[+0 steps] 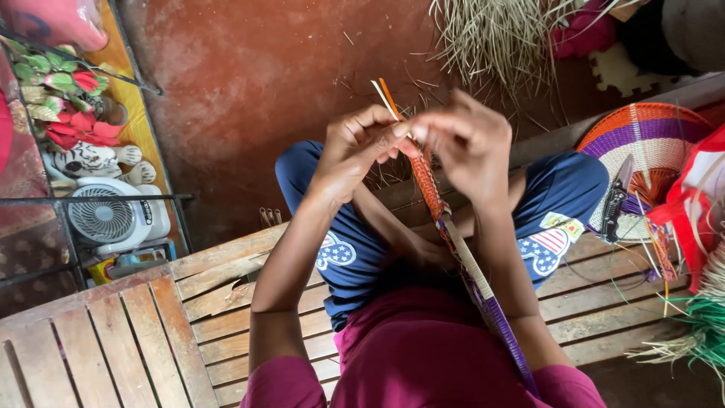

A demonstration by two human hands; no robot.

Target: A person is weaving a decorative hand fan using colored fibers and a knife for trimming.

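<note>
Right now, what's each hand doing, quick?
Left hand: closed, pinching the orange and white strands.
Right hand: closed on the woven strip.

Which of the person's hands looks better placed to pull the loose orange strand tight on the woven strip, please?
Probably the left hand: its fingertips pinch right at the loose strand ends, while the right hand steadies the woven strip.

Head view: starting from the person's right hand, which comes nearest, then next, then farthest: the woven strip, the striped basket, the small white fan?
From the right hand:
1. Woven strip, held in its fingers, at centre.
2. Striped basket, to the right on the bench.
3. Small white fan, far left, beyond the left hand.
</note>
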